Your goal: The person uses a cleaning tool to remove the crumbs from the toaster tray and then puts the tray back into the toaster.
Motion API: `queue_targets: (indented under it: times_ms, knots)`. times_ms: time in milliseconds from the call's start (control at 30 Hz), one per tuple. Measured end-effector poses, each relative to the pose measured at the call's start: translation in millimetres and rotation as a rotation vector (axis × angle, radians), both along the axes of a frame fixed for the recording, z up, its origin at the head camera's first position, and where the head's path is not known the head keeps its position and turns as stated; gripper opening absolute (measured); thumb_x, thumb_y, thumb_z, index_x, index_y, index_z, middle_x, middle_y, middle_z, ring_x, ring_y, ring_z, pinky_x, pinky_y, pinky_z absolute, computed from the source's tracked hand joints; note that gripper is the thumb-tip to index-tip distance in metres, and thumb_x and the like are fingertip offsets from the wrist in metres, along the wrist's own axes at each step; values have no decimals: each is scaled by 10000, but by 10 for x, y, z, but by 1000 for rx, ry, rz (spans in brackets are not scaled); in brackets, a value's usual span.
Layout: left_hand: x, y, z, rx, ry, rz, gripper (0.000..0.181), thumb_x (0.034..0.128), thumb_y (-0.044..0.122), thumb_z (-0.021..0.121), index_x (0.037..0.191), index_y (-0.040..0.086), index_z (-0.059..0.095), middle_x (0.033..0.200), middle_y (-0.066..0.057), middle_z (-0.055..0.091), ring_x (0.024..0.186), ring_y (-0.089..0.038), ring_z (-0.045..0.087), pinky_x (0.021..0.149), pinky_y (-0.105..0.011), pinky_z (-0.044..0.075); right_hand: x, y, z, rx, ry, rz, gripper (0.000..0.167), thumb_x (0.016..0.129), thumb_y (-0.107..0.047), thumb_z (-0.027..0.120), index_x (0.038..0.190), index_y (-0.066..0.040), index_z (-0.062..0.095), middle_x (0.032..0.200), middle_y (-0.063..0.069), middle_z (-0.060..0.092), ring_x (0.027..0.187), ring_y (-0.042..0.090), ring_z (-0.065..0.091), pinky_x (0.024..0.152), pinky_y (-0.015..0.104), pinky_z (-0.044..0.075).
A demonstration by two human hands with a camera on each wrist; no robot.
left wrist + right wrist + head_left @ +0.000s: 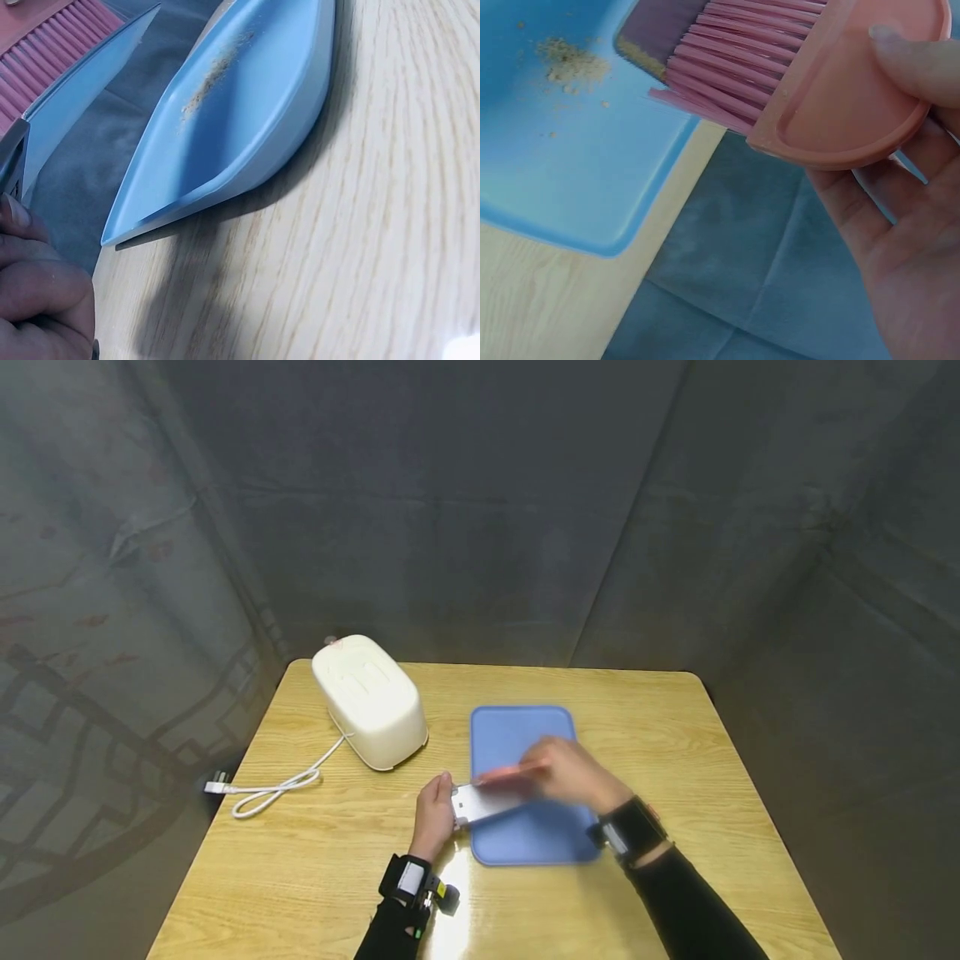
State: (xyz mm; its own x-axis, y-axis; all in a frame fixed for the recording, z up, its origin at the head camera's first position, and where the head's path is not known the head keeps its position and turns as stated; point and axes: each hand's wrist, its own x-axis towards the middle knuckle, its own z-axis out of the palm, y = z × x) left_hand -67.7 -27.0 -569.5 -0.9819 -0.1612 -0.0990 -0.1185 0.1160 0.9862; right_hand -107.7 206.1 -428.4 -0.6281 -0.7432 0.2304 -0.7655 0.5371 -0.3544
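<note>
My left hand (433, 817) grips one end of a flat, shiny metal crumb tray (474, 806), held tilted above a blue rectangular tray (517, 727). In my right hand (922, 210) is a pink hand brush (847, 97), pinched by its handle with the thumb on top. The brush's bristles (727, 60) lie against the crumb tray. A line of tan crumbs shows along the crumb tray's edge in the right wrist view. Below, a small heap of crumbs (570, 64) lies in the blue tray. The right hand is blurred in the head view.
A cream toaster (375, 702) stands at the back left of the wooden table (637, 718). Its white cord (281, 789) lies looped to the left, with the plug at the table's left edge. Grey cloth (465, 527) hangs around the table.
</note>
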Motion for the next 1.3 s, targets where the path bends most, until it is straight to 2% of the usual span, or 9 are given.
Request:
queue_targets:
  times_ms: [100, 200, 267, 533, 767, 1000, 1167, 1300]
  knots:
    - [0, 6, 4, 1, -4, -4, 440, 1116, 331, 389, 844, 28, 555, 724, -46, 534, 647, -144, 549, 595, -275, 447, 12, 30, -10, 7, -35, -35, 269, 861, 32, 733, 1000, -189, 797, 680, -87, 602, 656, 50, 537, 673, 272, 506]
    - [1, 15, 11, -1, -5, -4, 435, 1117, 330, 385, 844, 36, 554, 728, -42, 535, 652, -143, 551, 595, -275, 449, 36, 47, 6, -6, -101, -97, 145, 869, 3, 746, 887, -139, 773, 754, -62, 669, 731, 72, 588, 725, 301, 526]
    - [2, 23, 16, -5, 2, -4, 436, 1118, 331, 383, 845, 37, 554, 727, -40, 535, 653, -144, 549, 595, -277, 447, 50, 55, 22, -4, -117, -118, 143, 860, 10, 746, 881, -128, 772, 782, -53, 688, 760, 82, 605, 745, 313, 536]
    - [5, 33, 19, -11, -5, 7, 417, 1119, 295, 388, 846, 32, 562, 722, -48, 538, 644, -157, 549, 583, -275, 442, 75, 93, 16, -4, -165, -135, 184, 864, 26, 727, 921, -139, 786, 784, -40, 699, 751, 64, 596, 729, 296, 530]
    - [-3, 27, 13, -1, -24, 7, 411, 1117, 314, 387, 848, 54, 557, 716, -44, 552, 620, -162, 555, 536, -278, 443, 84, 117, 16, -9, -165, -82, 438, 797, 131, 677, 1041, -210, 802, 696, -114, 620, 621, 39, 539, 598, 238, 502]
    - [-2, 32, 27, -20, -17, 15, 414, 1118, 314, 380, 849, 52, 554, 723, -49, 544, 633, -170, 551, 559, -281, 440, 121, 145, 12, 5, -213, -155, 271, 835, 62, 707, 943, -174, 787, 811, -72, 691, 753, 53, 593, 718, 280, 529]
    - [-6, 39, 28, -29, -10, 25, 412, 1118, 304, 380, 857, 40, 559, 724, -55, 539, 633, -173, 542, 562, -285, 434, 120, 157, 8, -23, -231, -127, 346, 822, 116, 669, 967, -169, 801, 795, -72, 704, 698, 30, 596, 655, 241, 524]
    - [-4, 44, 25, -33, -3, 29, 420, 1117, 314, 384, 867, 29, 564, 724, -63, 543, 631, -168, 541, 557, -286, 436, 129, 169, 11, -27, -257, -142, 342, 843, 100, 668, 965, -189, 803, 766, -112, 678, 675, 26, 589, 639, 241, 523]
